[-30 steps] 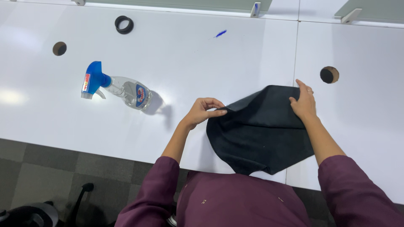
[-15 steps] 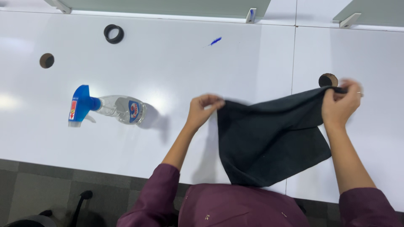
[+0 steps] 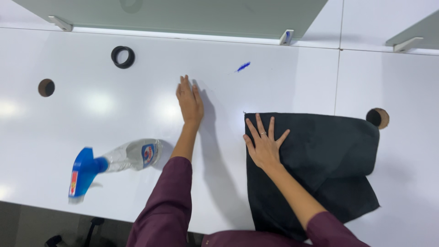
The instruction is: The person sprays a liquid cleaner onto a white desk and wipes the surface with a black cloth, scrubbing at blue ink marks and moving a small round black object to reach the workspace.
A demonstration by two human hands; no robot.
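Note:
A black cloth (image 3: pixel 320 160) lies spread on the white table (image 3: pixel 283 82), and its lower part hangs over the front edge. My right hand (image 3: pixel 264 145) rests flat on the cloth's left part with its fingers spread. My left hand (image 3: pixel 190 101) lies flat and open on the bare table, left of the cloth and apart from it. It holds nothing. A clear spray bottle (image 3: pixel 114 160) with a blue trigger head lies on its side near the front edge, just left of my left forearm.
A black ring (image 3: pixel 123 56) sits at the back left. A small blue smear (image 3: pixel 243 67) marks the table beyond the cloth. Round cable holes are at the left (image 3: pixel 46 87) and at the cloth's top right corner (image 3: pixel 377 118). Glass dividers stand along the back.
The cloth was held up between both hands and now lies spread on the table. My left hand has let go and moved forward-left onto the bare table. My right hand now presses flat on the cloth.

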